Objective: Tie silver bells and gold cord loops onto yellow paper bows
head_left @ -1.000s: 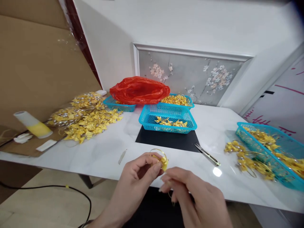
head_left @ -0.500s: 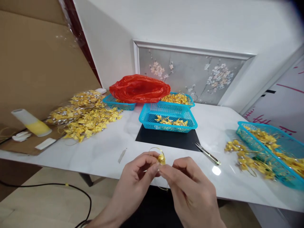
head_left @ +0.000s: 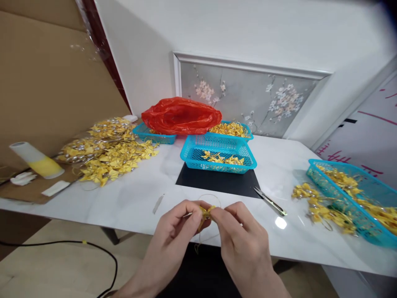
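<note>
The yellow flower (head_left: 204, 212) is in your two hands, up in front of you, by the near edge of the worktop (head_left: 139, 207). Your left hand (head_left: 176, 231) has its thumb and first fingers pinched on the flower's left side. Your right hand (head_left: 245, 236) has its thumb and finger tips close together, with hold of the right edge. Just what is between those tips is too small to tell. A thin gold string (head_left: 221, 203) makes a big loop over the flower, and some string hangs down under it.

To do this bit well, let your left hand be the one that stays still. Do the small moves with your right finger tips. Pinch softly, because the petals look thin and could bend or crush. Watch that loop: it could catch on a finger or make a knot.

Past your hands is a black mat (head_left: 214, 182), with a blue basket (head_left: 217, 167) on it. A few more yellow flowers lie inside. The snips (head_left: 269, 201) lie at the mat's right corner, so mind the sharp tip if you reach over there.
</note>
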{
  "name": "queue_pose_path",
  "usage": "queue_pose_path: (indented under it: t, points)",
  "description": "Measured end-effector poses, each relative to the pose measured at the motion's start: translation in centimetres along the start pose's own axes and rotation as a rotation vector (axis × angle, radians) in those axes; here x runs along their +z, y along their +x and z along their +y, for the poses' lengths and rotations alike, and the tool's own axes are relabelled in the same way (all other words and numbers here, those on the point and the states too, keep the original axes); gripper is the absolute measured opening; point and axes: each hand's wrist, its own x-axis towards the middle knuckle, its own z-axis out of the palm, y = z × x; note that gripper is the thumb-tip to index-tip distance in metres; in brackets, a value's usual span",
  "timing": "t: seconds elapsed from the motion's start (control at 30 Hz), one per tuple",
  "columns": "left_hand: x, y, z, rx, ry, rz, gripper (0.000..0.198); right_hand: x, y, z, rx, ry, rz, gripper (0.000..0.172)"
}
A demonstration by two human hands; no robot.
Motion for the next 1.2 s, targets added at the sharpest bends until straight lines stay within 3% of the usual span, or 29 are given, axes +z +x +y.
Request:
queue_pose_path:
  t: [0.33, 0.67, 0.9, 1.2]
  points:
    - [0.06, 0.12, -0.51, -0.032, -0.008, 0.052, 0.024, 0.12, 0.19, 0.26, 0.007, -0.019, -0.030, 0.024]
    - [0.42, 0.31, -0.05, 0.030, 0.242, 0.105, 0.021, 0.62, 0.10, -0.17, 0.015, -0.015, -0.020, 0.016]
    - [0.22, -0.05, -0.56, 0.085, 0.253, 0.151, 0.022, 0.73, -0.02, -0.02, -0.059, -0.082, 0.031, 0.022]
    - [0.48, 0.18, -0.32, 0.037, 0.197, 0.194, 0.023, 0.21, 0.57, -0.09, -0.109, -0.152, 0.012, 0.028]
